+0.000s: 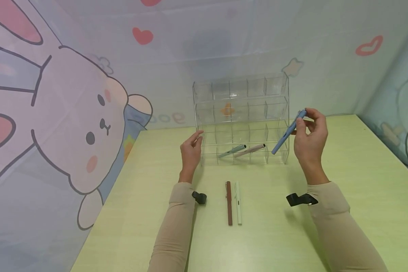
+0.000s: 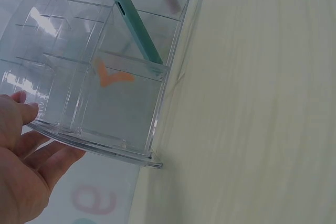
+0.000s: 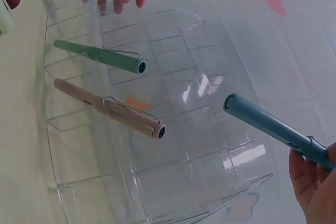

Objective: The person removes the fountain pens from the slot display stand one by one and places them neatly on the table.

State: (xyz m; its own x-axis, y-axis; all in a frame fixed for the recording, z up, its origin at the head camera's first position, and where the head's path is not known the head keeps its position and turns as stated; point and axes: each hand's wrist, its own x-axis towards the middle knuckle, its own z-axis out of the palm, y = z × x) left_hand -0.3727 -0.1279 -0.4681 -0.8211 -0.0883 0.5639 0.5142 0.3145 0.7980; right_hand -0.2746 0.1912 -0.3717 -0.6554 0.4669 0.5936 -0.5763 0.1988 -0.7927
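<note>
My right hand (image 1: 311, 136) pinches a blue fountain pen (image 1: 288, 132) near its clip end, tilted with the other end down, in front of the right side of a clear acrylic rack (image 1: 239, 100). My left hand (image 1: 191, 151) steadies the rack's left side. In the left wrist view its thumb and fingers (image 2: 58, 166) lie on either side of the clear side panel. A green pen (image 1: 232, 151) and a pinkish-beige pen (image 1: 249, 150) lean in neighbouring lowest-row compartments, clip ends up. On the table lie a dark red pen (image 1: 229, 204) and a white pen (image 1: 238, 204), side by side.
The rack stands near the back of the pale yellow-green table (image 1: 265, 234), close before a printed cloth backdrop (image 1: 170, 68). Its tiers are split by thin clear dividers. Black wrist cameras (image 1: 199, 197) sit at both sleeve cuffs.
</note>
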